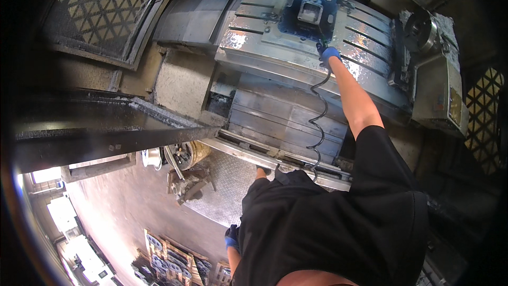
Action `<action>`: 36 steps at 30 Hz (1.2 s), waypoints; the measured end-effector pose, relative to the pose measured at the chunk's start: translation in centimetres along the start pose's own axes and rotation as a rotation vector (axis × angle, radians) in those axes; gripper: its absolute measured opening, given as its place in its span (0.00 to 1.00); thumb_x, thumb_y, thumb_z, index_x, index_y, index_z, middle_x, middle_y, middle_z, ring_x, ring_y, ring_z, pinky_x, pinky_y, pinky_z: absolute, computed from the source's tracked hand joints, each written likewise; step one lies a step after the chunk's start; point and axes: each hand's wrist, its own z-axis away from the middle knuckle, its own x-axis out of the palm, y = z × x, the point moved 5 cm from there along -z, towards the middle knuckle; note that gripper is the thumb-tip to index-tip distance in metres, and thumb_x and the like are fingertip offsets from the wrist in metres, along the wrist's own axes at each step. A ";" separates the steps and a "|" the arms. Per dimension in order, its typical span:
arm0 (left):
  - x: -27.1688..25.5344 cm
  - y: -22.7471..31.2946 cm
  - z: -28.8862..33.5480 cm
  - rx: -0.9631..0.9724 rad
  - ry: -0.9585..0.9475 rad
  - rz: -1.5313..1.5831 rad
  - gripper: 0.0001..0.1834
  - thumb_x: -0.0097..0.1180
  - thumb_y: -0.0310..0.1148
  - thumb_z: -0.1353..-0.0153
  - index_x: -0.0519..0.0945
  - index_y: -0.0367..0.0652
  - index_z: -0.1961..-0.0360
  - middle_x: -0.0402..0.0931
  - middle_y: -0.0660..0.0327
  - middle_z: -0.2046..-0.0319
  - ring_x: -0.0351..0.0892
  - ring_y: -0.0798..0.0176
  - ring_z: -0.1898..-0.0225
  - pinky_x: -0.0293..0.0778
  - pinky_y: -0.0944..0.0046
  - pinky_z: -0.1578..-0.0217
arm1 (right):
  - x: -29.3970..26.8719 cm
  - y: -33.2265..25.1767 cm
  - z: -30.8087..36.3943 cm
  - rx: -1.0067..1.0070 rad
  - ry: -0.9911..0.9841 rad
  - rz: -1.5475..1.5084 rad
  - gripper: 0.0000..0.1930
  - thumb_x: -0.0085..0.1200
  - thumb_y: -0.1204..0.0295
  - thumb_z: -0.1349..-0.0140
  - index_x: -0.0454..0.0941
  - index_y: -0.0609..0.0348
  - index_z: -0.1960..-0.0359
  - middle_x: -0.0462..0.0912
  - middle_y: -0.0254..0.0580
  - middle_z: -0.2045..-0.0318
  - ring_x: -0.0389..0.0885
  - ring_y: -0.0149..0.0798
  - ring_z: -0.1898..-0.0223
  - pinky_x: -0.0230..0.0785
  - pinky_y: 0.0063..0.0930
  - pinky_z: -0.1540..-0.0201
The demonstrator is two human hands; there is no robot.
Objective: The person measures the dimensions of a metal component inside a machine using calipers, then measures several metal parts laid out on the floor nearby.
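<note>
My right hand [328,54], in a blue and dark glove, is closed around an air blow gun [323,45] at the near edge of the machine table. From it a black coiled hose [315,122] hangs down toward my body. Just beyond the hand, a dark blue plate [294,21] lies fixed on the slotted metal table [248,42]. A raised square metal frame [310,12] with an open middle stands on that plate. The table is wet and shiny around it. My left hand [232,237], also gloved, hangs low beside my body; its fingers are too unclear to read.
A round chuck unit [423,29] sits at the table's right end. Ribbed metal covers [286,116] and a rail [254,151] lie between me and the table. An open machine door [116,145] juts in from the left. Pallets with metal parts [172,259] stand on the floor below.
</note>
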 end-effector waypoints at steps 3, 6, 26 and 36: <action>0.0 1.0 1.0 -0.167 0.052 0.183 0.21 0.60 0.45 0.28 0.81 0.35 0.49 0.87 0.48 0.60 0.86 0.54 0.63 0.82 0.54 0.59 | 0.3 -0.1 -1.4 -0.017 0.009 -0.031 0.36 0.53 0.41 0.31 0.74 0.67 0.43 0.83 0.54 0.54 0.84 0.51 0.58 0.82 0.49 0.56; 0.4 1.4 1.9 -0.146 0.072 0.213 0.22 0.60 0.45 0.28 0.81 0.34 0.48 0.87 0.49 0.60 0.86 0.56 0.63 0.82 0.56 0.59 | 0.5 0.8 -3.6 -0.087 0.112 -0.018 0.34 0.52 0.39 0.32 0.84 0.64 0.56 0.88 0.52 0.63 0.86 0.52 0.70 0.82 0.46 0.65; 2.7 -6.6 2.9 -0.659 0.241 0.514 0.20 0.61 0.45 0.29 0.85 0.37 0.51 0.86 0.56 0.66 0.83 0.61 0.69 0.78 0.61 0.66 | -0.1 0.2 -6.4 0.089 -0.047 0.092 0.26 0.53 0.49 0.27 0.78 0.58 0.41 0.87 0.49 0.52 0.88 0.49 0.61 0.83 0.41 0.67; 2.7 1.4 3.7 -0.640 0.249 0.485 0.19 0.63 0.45 0.30 0.85 0.38 0.53 0.85 0.57 0.68 0.81 0.62 0.72 0.77 0.61 0.69 | 2.3 -2.7 0.6 -0.098 -0.036 0.021 0.35 0.53 0.42 0.30 0.72 0.59 0.34 0.85 0.50 0.50 0.87 0.45 0.57 0.84 0.39 0.69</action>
